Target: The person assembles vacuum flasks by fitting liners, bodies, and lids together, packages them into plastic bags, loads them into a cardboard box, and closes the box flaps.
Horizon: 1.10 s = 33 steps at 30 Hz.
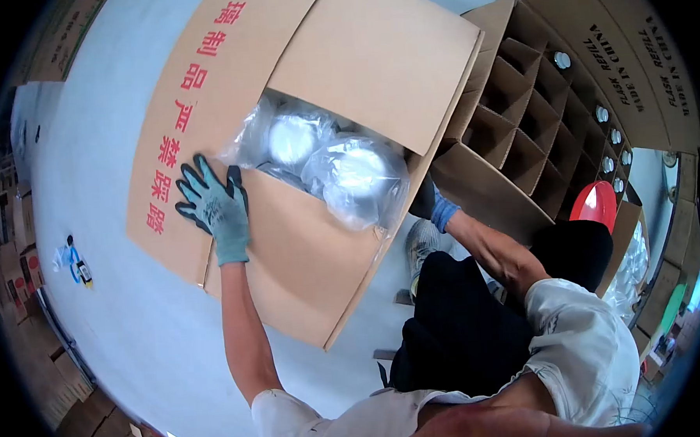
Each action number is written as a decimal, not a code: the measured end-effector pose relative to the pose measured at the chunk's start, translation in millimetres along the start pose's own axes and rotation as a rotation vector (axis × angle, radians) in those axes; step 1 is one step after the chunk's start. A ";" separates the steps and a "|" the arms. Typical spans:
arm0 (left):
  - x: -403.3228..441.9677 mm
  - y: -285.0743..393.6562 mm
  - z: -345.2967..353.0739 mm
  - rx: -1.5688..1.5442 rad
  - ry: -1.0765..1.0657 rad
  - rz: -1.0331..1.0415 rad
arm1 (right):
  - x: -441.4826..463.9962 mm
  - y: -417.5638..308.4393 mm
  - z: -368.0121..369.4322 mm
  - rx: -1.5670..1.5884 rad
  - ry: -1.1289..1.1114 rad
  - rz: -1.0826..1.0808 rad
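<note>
In the head view a large cardboard box (405, 40) lies before me, its flaps folded partly over the top. Through the gap between them show round, shiny silvery objects in clear plastic bags (356, 179); their kind is not plain. My left hand (215, 207), in a grey-green glove with dark fingertips, lies on the long flap (171, 140) with red printed characters, fingers spread. At the box's near right side is my right hand (424, 202), in a dark glove with a blue cuff. The box edge hides its fingers.
A divided carton (511, 145) stands at the right, with several silvery-topped bottle-like pieces (562, 60) in its cells. A red round plastic piece (595, 205) is by its near corner. Stacked cartons (23, 256) line the far left; a small blue-and-black item (79, 265) lies on the floor.
</note>
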State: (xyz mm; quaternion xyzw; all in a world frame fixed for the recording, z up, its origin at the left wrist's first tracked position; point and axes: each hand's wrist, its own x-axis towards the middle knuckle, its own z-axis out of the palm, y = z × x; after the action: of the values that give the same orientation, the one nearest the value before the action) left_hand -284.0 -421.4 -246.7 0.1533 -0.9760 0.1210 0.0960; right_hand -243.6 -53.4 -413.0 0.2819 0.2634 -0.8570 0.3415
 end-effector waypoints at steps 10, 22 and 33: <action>3.7 -1.8 -5.5 -0.074 -0.004 0.012 | 55.0 19.8 -21.7 0.151 -0.055 -0.068; 72.4 -78.5 30.8 -0.173 -0.136 0.113 | -30.9 -27.3 46.2 -0.188 0.005 0.135; 119.8 -137.4 38.6 -0.297 -0.285 0.075 | -278.5 -94.7 53.8 -0.763 0.027 -0.272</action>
State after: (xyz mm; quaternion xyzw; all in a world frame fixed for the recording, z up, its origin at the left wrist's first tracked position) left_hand -357.5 -591.6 -228.1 0.1165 -0.9919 -0.0433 -0.0261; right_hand -160.2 93.0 -166.0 0.1087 0.6020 -0.7314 0.3014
